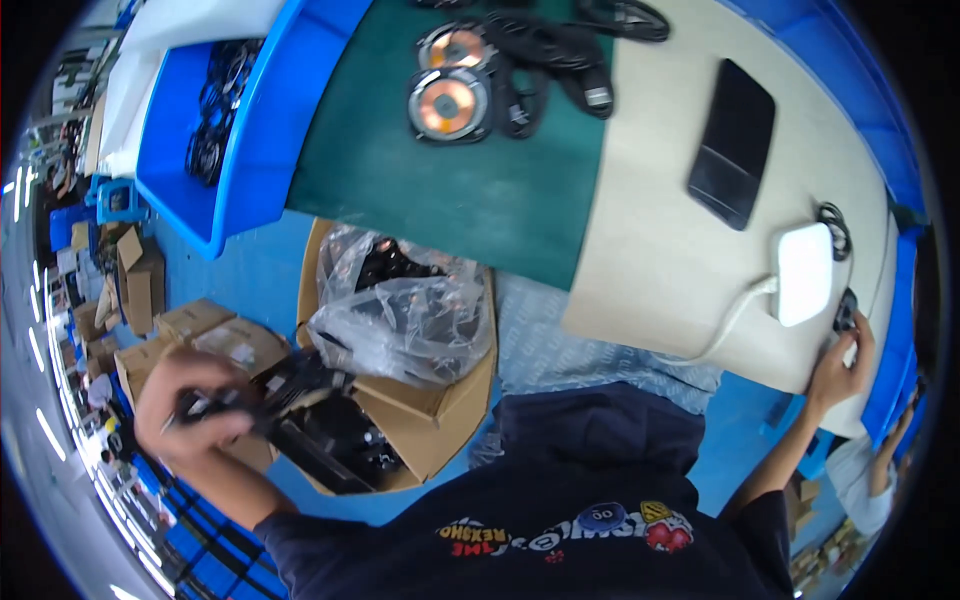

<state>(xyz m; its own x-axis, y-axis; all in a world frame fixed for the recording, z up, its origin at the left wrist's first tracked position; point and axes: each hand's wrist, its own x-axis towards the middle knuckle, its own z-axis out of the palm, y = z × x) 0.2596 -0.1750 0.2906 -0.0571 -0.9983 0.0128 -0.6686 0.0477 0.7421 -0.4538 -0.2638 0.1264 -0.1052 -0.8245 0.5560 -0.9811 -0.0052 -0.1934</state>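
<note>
Head view, and both arms are set wide apart! A dark cable-like piece point(250, 405) is gripped in the curled left fingers point(195, 372), just beyond the near edge of the open cardboard box point(435, 435); blur hides exactly where it is pinched. Black parts point(335, 445) are seen in the box, right beside those fingers, with a clear plastic bag point(405, 340) farther off. Across at the far side, the right fingers point(861, 335) are bent at a small black object point(848, 308) by the table's point(670, 270) edge; whether it is pinched or merely touched cannot be told. Just beyond them, a white square device point(803, 275) is seen. For good handling, the piece is best lifted clear of its neighbours, any snag loosened before pulling, and the white cable point(735, 315) kept out of the right fingers' path.
</note>
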